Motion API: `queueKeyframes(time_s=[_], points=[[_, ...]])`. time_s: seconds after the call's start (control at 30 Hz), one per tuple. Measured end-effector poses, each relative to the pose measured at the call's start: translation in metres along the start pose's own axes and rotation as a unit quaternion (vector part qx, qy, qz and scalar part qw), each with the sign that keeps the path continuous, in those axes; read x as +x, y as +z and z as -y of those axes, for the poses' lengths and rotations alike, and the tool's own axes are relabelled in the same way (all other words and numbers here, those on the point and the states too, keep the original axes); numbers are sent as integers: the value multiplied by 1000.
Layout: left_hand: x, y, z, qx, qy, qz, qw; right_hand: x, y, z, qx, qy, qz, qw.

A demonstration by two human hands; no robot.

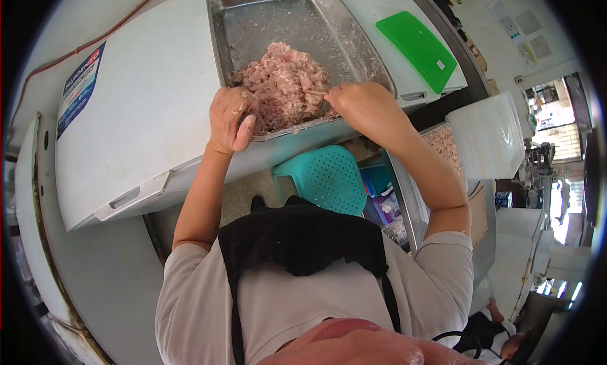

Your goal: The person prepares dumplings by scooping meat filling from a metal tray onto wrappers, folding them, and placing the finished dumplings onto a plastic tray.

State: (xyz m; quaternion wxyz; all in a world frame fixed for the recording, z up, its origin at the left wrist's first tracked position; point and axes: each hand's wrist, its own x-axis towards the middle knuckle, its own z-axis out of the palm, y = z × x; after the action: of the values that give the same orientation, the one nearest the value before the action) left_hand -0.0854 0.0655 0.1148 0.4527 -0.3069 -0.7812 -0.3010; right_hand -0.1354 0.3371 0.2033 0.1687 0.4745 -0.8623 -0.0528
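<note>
A mound of pale pink minced meat [281, 84] lies in the near part of a deep metal tray [265, 17]. My left hand [234, 120] is closed at the tray's near left corner, beside the meat, with its thumb pointing down over the rim; what it holds, if anything, is hidden. On the mound's right side, my right hand [357, 106] has its fingers bent together against the meat. A thin edge shows by its fingertips, too small to name. Bits of meat stick to both hands.
The tray rests on a white chest freezer [145, 112]. A green board [417, 49] lies right of it. Below stands a turquoise perforated stool [325, 180]. Another tray of minced meat [442, 147] and a clear plastic stack [487, 137] are at the right. A person [493, 330] appears lower right.
</note>
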Motion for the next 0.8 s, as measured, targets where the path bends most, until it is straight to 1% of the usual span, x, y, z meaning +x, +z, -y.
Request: queueKeyframes(time_s=[0.03, 0.1, 0.13, 0.17, 0.23, 0.27, 0.33, 0.37, 0.43, 0.5, 0.53, 0.6, 0.63, 0.7, 0.73, 0.77, 0.8], points=[[1, 0, 1, -5, 4, -1, 1000, 4, -2, -8, -3, 5, 1, 1000], [1, 1, -2, -3, 10, -10, 1000, 7, -23, -27, -4, 34, 135, 990], [0, 2, -2, -7, 12, -10, 1000, 3, -36, -37, -37, 5, 65, 997], [-1, 1, -2, -5, 9, -9, 1000, 3, -53, -43, -39, 9, 68, 997], [-1, 1, 1, -5, 6, -11, 1000, 6, -81, -51, -105, 92, 108, 984], [0, 1, 1, -10, 9, -12, 1000, 8, -80, -54, -107, 94, 111, 984], [-2, 3, 0, -17, 12, -12, 1000, 8, -69, -58, -172, 114, 222, 953], [-3, 5, 0, -21, 9, -23, 999, 3, -61, -54, -172, 115, 223, 953], [-2, 6, 2, -23, 5, -40, 999, -7, -39, -39, -87, 18, 159, 983], [-3, 8, 1, -24, 20, -47, 998, -10, -23, -10, -66, -41, 67, 995], [-3, 10, -1, -26, 20, -48, 998, -12, -24, 4, -68, -40, 68, 995], [-3, 8, -2, -4, -4, -42, 999, -12, -32, 25, -31, -97, -29, 994], [-4, 7, -2, -4, -2, -41, 999, -11, -36, 19, -31, -96, -31, 994], [-3, 8, -2, 5, -6, -43, 999, -7, -50, -4, -112, -15, 91, 989], [-2, 8, -2, 4, -4, -44, 999, -5, -71, -13, -122, 17, 124, 985], [-2, 8, -3, 4, -4, -45, 999, -7, -69, -28, -124, 17, 124, 984], [-2, 8, -5, 5, -5, -46, 999, -8, -62, -45, -131, 56, 81, 986]])
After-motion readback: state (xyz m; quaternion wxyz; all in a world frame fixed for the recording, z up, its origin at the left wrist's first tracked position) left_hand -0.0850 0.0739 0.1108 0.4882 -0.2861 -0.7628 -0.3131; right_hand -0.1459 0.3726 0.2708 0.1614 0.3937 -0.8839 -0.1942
